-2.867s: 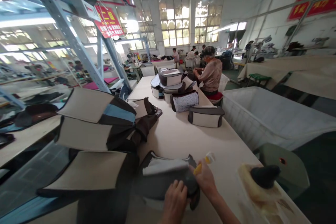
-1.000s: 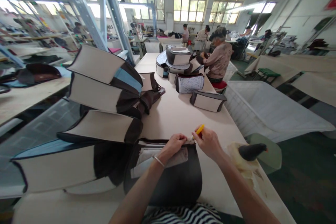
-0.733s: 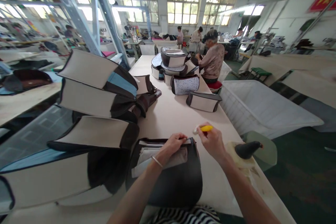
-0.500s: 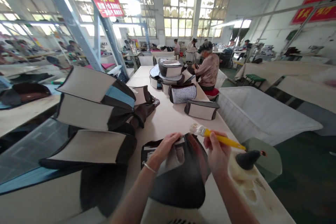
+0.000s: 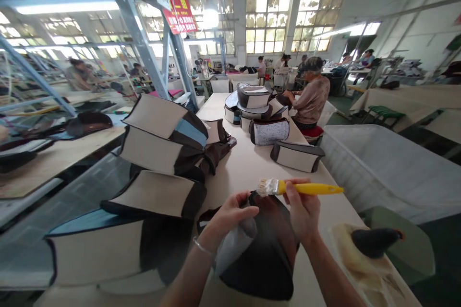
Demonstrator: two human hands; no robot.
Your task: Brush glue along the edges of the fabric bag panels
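Between my arms on the table lies a dark bag-like piece with a black panel, a brown side and a pale lining turned out at its left. My left hand, a bracelet at its wrist, is closed on the upper edge of this piece. A flat brush with a yellow handle is gripped in my right hand. Its whitish, caked bristles point left and sit at the piece's top edge, close to my left fingertips. Whether the bristles touch the edge I cannot tell.
Stacked cream-and-black bag pieces fill the left side. More pieces lie farther along the white table, where a seated person works. At right are a white bin and a black cone-shaped object on a stained tray.
The view has swung left, so things appear farther right. The brush has gone from slanting to nearly level, its bristles lower at the edge. My left thumb now sticks out over the lining.
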